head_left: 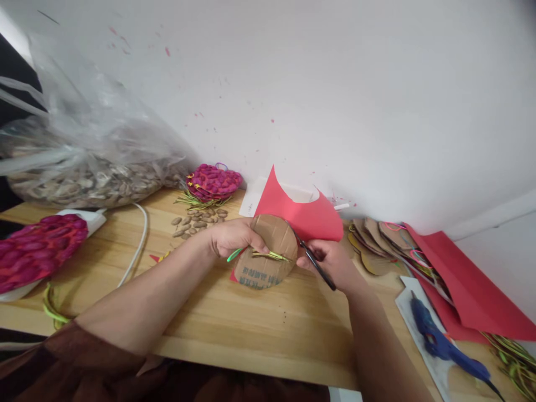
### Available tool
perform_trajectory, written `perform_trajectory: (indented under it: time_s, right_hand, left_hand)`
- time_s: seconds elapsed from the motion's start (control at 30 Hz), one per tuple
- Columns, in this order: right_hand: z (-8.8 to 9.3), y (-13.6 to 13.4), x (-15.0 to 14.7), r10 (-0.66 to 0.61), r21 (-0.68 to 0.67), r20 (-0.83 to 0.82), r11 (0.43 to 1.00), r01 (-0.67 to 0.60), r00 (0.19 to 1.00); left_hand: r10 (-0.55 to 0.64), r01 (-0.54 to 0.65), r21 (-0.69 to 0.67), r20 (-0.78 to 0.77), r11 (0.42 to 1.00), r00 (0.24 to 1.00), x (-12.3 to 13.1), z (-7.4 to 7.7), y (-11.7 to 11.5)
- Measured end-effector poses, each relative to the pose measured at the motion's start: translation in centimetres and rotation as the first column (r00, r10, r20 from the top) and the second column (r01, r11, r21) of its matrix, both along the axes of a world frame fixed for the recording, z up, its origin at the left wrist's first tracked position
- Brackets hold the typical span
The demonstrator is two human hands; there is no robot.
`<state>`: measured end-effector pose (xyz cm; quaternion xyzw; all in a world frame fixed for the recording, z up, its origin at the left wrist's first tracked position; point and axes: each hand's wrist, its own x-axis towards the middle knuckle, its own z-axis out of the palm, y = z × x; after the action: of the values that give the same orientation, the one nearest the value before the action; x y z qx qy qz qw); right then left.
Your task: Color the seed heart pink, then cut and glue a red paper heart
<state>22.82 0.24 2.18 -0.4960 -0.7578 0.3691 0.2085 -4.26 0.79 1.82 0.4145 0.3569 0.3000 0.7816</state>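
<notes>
My left hand (234, 237) grips a round cardboard piece (268, 254) with green and yellow strands glued on its back, held against a sheet of red paper (310, 215) just above a wooden table (234, 329). My right hand (333, 261) is closed round black-handled scissors (315, 262), whose blades reach under the cardboard's right edge into the red paper. Both hands sit close together at the middle of the table.
A clear plastic bag of seeds (84, 167) lies at the back left, loose seeds (196, 219) beside it. Pink-red seed-covered hearts (213, 181) (37, 245) rest nearby. Cardboard cut-outs (377, 237), more red paper (469, 279) and a blue glue gun (444, 346) lie right. A white wall stands behind.
</notes>
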Motion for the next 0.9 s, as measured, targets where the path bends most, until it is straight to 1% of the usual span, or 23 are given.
perform_trajectory:
  time_s: [0.1,0.2,0.27,0.37,0.47,0.57,0.67,0.77,0.9]
  right_hand:
    - [0.2,0.2,0.4,-0.011,0.009,0.023,1.000,0.010,1.000]
    - [0.3,0.1,0.5,-0.035,0.048,0.070,0.998,0.032,0.997]
    - [0.5,-0.1,0.3,-0.040,0.074,0.088,0.997,0.034,0.995]
    - [0.9,-0.5,-0.3,-0.040,0.097,0.119,0.995,0.029,0.992]
    - [1.6,-0.8,-0.6,-0.013,0.092,0.153,0.996,-0.001,0.988]
    - [2.3,-1.2,-0.5,0.022,0.056,0.144,0.998,-0.031,0.989]
    - [2.7,-1.3,0.0,0.022,0.023,0.135,0.999,-0.025,0.991]
    - [2.9,-1.3,0.5,0.013,0.050,0.179,0.999,-0.023,0.984]
    - [3.3,-1.3,1.1,0.008,0.097,0.250,0.995,-0.034,0.968]
  left_hand:
    - [-0.038,0.038,0.006,0.012,0.999,0.999,-0.1,-0.3,0.1]
    - [-0.046,0.046,0.006,-0.005,0.999,0.999,-0.1,-0.4,0.2]
    - [-0.060,0.060,0.008,-0.015,0.998,0.998,0.0,-0.3,0.1]
    - [-0.117,0.117,0.039,0.016,0.992,0.993,0.2,-0.1,-0.2]
    - [-0.145,0.143,0.065,0.032,0.988,0.989,0.5,-0.1,-0.5]
    - [-0.157,0.156,0.062,0.021,0.986,0.987,0.7,-0.3,-0.6]
    - [-0.167,0.167,0.052,0.001,0.985,0.986,0.9,-0.6,-0.5]
    - [-0.170,0.170,0.035,-0.016,0.985,0.985,1.0,-0.6,-0.6]
    - [-0.203,0.203,0.028,-0.007,0.979,0.979,1.3,-0.5,-0.8]
